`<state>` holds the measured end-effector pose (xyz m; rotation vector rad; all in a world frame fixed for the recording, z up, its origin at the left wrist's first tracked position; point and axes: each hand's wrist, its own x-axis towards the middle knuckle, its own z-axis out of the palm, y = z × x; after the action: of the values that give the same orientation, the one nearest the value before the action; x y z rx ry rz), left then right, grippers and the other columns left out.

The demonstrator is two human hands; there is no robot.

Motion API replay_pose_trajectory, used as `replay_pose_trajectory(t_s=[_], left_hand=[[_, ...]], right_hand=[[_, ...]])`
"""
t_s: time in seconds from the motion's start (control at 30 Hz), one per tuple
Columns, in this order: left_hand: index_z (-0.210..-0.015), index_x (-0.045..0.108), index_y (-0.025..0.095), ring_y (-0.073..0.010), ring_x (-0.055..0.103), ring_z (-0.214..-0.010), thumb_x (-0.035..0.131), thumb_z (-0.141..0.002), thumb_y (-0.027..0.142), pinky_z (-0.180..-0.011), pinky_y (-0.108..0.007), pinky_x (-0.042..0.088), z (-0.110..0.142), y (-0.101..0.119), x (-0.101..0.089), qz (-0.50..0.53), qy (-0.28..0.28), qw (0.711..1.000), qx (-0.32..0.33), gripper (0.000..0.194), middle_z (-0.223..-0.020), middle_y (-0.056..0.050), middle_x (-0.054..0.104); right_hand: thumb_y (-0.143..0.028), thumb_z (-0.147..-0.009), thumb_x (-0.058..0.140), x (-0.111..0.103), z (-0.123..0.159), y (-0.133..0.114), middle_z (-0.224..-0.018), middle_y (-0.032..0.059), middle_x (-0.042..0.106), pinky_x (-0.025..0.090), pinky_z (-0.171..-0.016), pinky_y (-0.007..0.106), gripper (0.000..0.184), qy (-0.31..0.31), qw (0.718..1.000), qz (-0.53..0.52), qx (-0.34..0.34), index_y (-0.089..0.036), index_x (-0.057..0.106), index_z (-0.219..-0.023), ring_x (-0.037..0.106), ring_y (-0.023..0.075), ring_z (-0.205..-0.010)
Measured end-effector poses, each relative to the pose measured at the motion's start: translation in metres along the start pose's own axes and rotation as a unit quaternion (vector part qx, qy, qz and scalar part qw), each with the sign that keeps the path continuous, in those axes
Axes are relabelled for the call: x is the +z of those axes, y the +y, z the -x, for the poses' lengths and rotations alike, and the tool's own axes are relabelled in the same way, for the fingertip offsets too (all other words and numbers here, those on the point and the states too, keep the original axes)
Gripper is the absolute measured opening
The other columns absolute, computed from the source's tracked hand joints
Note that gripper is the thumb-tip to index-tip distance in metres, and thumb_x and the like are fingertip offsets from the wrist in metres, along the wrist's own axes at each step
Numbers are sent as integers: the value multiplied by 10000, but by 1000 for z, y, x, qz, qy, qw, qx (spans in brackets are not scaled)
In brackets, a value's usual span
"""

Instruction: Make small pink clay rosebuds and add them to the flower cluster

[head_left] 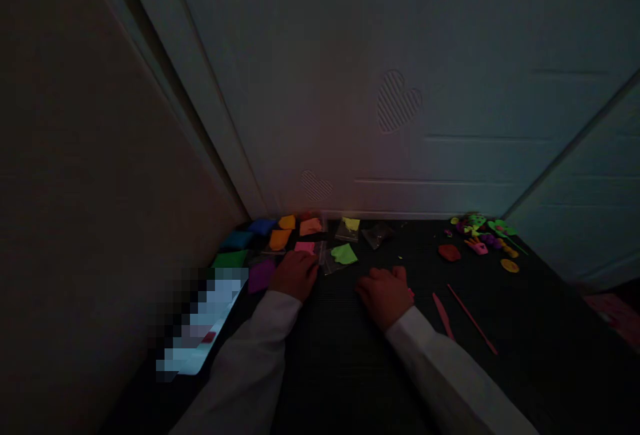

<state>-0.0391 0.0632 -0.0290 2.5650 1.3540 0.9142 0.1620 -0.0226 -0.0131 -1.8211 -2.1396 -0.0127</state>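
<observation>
"Where is the pink packet (pixel 304 247) seen?"
"Just beyond the curled fingers of the nearer left hand (pixel 295 275); grip and long axis cannot be told."
"And the right hand (pixel 386 295)?"
"Farther off, fingers curled, any hold hidden."

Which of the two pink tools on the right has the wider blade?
The pink knife, nearer the right hand: its blade is broad, while the pink rod beside it is much thinner.
</observation>
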Motion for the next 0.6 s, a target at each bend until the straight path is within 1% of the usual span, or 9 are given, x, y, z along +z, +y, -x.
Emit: replay_pose_trajectory(t_s=[0.07, 0.13, 0.2, 0.27, 0.3, 0.37, 0.47, 0.53, 0.6], left_hand=[[-863, 632, 157, -240, 496, -852, 495, -721, 268, -801, -404, 369, 1, 7, -1, 32, 0, 999, -21, 226, -872, -116, 598], [-835, 639, 152, -230, 500, -864, 486, -729, 290, -829, -386, 356, 2, 18, 0, 80, -6, 996, -44, 232, -865, -111, 607], [-817, 643, 142, -215, 513, -869, 482, -735, 315, -839, -355, 357, 5, 34, 4, 138, -11, 987, -83, 250, -854, -106, 617], [-823, 641, 142, -189, 542, -814, 476, -742, 344, -775, -317, 390, 7, 51, 8, 205, -26, 970, -132, 273, -851, -90, 626], [-803, 644, 148, -174, 552, -769, 480, -738, 362, -731, -296, 404, 8, 59, 11, 242, -42, 957, -154, 278, -810, -73, 630], [-771, 651, 153, -140, 541, -619, 495, -718, 407, -598, -262, 409, 9, 69, 14, 316, -78, 924, -198, 303, -659, -36, 609], [-740, 645, 137, -84, 398, -390, 521, -672, 474, -395, -227, 297, 9, 73, 19, 417, -130, 859, -266, 366, -439, 26, 457], [-724, 629, 126, -58, 323, -348, 559, -633, 487, -354, -210, 229, 9, 70, 21, 474, -152, 813, -302, 378, -410, 50, 392], [-705, 609, 120, -43, 301, -343, 600, -596, 473, -344, -198, 199, 9, 68, 22, 521, -168, 770, -328, 370, -422, 54, 389]], right_hand=[[-258, -789, 465, 1, -1, -1, -709, 9, 571, 188, -719, 360, 156, 13, 1000, -10, -2, -226, 599, -717, 501, 154, -720], [-238, -799, 442, 0, -2, -3, -735, 9, 577, 195, -727, 355, 151, 29, 999, -26, 0, -209, 580, -746, 507, 154, -730], [-238, -813, 418, -3, -2, -4, -765, 6, 579, 201, -738, 349, 147, 45, 998, -47, 1, -202, 558, -789, 510, 152, -749], [-246, -819, 412, -6, 0, -5, -791, -3, 579, 206, -750, 337, 134, 55, 996, -71, -5, -206, 541, -820, 509, 145, -770], [-249, -817, 418, -7, 1, -5, -800, -7, 579, 208, -755, 331, 125, 58, 995, -83, -11, -210, 536, -828, 507, 141, -779], [-253, -808, 439, -8, 3, -5, -806, -11, 578, 210, -763, 323, 105, 62, 992, -104, -21, -215, 535, -833, 504, 137, -787], [-253, -792, 472, -7, 5, -5, -805, -12, 577, 207, -771, 322, 84, 72, 988, -131, -27, -221, 539, -829, 499, 138, -791], [-253, -789, 478, -5, 6, -5, -803, -12, 577, 203, -777, 325, 80, 79, 985, -149, -29, -224, 543, -827, 495, 137, -792], [-253, -791, 478, -4, 6, -4, -796, -7, 576, 198, -781, 331, 84, 86, 982, -167, -30, -222, 548, -825, 492, 138, -788]])
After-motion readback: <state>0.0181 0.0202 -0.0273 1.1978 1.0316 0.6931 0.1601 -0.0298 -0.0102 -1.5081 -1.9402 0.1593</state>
